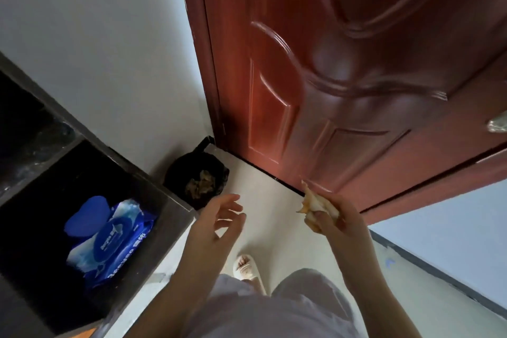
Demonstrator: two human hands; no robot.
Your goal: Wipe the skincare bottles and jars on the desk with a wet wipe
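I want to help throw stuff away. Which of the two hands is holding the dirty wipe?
The right hand holds the crumpled, stained wipe, fingers closed around it. The left hand is open and empty, reaching toward the black bin by the door.

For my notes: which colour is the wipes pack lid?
Blue, in the head view: the wipes pack lid.

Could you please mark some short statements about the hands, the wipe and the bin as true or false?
1. The right hand grips a crumpled, stained wipe. True.
2. The left hand holds a bottle. False: it is empty, fingers spread.
3. The blue wet wipe pack lies on the floor. False: it sits in a dark shelf compartment.
4. A black-lined bin stands in the corner by the red door. True.
5. The pack's lid is flipped open. True.
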